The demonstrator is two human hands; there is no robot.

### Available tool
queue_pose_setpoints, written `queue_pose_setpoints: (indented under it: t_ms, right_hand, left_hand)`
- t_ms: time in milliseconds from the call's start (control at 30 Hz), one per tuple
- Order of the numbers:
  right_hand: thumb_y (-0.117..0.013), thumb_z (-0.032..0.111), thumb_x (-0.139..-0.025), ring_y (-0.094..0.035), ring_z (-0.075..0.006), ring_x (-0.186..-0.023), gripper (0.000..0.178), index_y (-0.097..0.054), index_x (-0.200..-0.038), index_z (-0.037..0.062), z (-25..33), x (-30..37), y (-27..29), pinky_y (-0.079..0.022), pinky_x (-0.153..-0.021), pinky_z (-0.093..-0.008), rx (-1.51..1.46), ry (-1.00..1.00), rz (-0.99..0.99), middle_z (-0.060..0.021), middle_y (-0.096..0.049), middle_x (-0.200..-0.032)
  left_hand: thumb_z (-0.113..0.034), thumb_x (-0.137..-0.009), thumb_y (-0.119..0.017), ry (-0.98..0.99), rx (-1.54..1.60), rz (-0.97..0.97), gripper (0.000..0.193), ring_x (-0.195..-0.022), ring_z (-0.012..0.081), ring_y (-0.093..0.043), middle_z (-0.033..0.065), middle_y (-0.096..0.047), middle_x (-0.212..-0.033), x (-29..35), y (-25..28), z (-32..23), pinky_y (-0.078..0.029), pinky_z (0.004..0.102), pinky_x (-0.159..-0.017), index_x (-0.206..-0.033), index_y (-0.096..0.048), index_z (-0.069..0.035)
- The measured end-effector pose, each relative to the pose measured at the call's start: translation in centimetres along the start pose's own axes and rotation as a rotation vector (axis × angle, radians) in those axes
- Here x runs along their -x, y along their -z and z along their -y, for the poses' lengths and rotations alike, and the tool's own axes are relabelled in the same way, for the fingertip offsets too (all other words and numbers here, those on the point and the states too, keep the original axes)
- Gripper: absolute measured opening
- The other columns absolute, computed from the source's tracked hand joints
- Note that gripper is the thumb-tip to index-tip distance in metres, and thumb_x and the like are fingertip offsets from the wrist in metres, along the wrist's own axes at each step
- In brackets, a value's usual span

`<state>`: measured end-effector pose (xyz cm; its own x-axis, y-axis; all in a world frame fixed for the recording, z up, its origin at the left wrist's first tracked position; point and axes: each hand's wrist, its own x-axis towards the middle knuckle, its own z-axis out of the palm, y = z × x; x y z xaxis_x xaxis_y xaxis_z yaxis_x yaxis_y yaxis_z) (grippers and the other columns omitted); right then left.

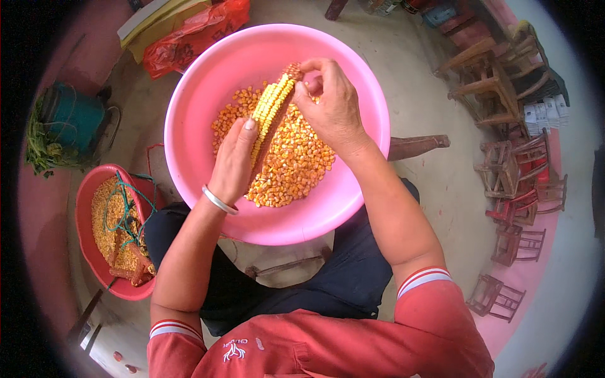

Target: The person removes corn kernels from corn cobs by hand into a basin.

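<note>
A partly stripped corn cob (272, 106) slants over a large pink basin (365, 107). Yellow kernels still cover one side of it, while the bare reddish-brown core shows along the right side and at the far tip. My left hand (232, 160) is closed round its near part, thumb lying along the kernels, a pale bracelet at the wrist. At the far tip, my right hand (334, 104) is closed with curled fingers gripping the end. Loose orange-yellow kernels (293, 167) are heaped on the basin's floor, partly hidden beneath the cob and my left hand.
The basin rests over my knees and a wooden stool (416, 147). At left stands a red bucket (82, 217) of kernels with green cord and bare cobs. A teal bin (72, 120), a red plastic bag (195, 38) and several small wooden chairs (501, 170) stand around the room.
</note>
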<state>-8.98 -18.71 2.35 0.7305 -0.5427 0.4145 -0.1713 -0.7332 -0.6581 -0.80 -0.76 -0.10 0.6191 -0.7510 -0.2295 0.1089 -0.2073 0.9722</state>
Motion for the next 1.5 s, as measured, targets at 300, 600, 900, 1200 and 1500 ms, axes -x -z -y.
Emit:
queue_pose_setpoints:
  t_ms: [300,600,900,1200,1500]
  right_hand:
    - [-0.041,0.032,-0.102,-0.062,-0.0158,-0.09,0.038,-0.05,-0.119,-0.0012,1.4,4.3,-2.5,-0.054,-0.077,-0.0313,-1.045,-0.659,0.5,-0.009,-0.06,-0.104]
    - [-0.044,0.028,-0.097,-0.057,-0.0126,-0.062,0.029,-0.05,-0.111,0.0028,2.1,3.6,-0.8,-0.05,-0.056,-0.0274,-0.979,-0.712,0.488,-0.0072,-0.059,-0.086]
    - [-0.051,0.053,-0.095,-0.054,-0.0113,-0.051,0.054,-0.055,-0.1,-0.0003,2.1,4.1,-0.7,-0.046,-0.048,-0.0266,-0.712,-0.535,0.555,-0.0028,-0.054,-0.07]
    - [-0.047,0.048,-0.099,-0.05,-0.0065,-0.052,0.044,-0.052,-0.098,0.0038,2.0,3.8,-0.4,-0.042,-0.046,-0.0207,-0.731,-0.601,0.555,-0.0013,-0.054,-0.073]
    - [-0.041,0.05,-0.1,-0.055,-0.0118,-0.052,0.053,-0.056,-0.103,-0.0008,1.7,3.9,-0.7,-0.047,-0.047,-0.0259,-0.752,-0.644,0.523,-0.0041,-0.055,-0.071]
  left_hand:
    - [-0.017,-0.091,-0.06,-0.397,-0.266,-0.236,0.032,-0.089,0.0261,-0.061,0.0142,-0.062,-0.092,-0.2,-1.7,-0.6,-0.049,0.0365,-0.078,-0.118,-0.056,0.001]
    - [-0.035,-0.094,-0.063,0.081,0.584,-0.146,0.032,-0.066,0.0067,-0.057,0.0012,-0.063,-0.08,-3.8,2.1,-1.1,-0.049,0.0211,-0.063,-0.099,-0.063,-0.004]
    - [-0.039,-0.09,-0.068,0.133,0.489,-0.042,0.037,-0.068,0.0072,-0.062,0.001,-0.06,-0.08,-4.8,3.2,-0.8,-0.055,0.0202,-0.062,-0.097,-0.061,-0.003]
    - [-0.026,-0.093,-0.064,0.03,0.481,0.007,0.03,-0.08,0.012,-0.062,0.0058,-0.06,-0.089,-4.9,3.0,0.2,-0.055,0.0262,-0.074,-0.103,-0.06,0.002]
    - [-0.022,-0.089,-0.067,0.058,0.062,0.228,0.04,-0.1,0.0147,-0.059,0.0073,-0.061,-0.109,-3.1,3.1,-1.2,-0.046,0.0295,-0.093,-0.119,-0.054,0.002]
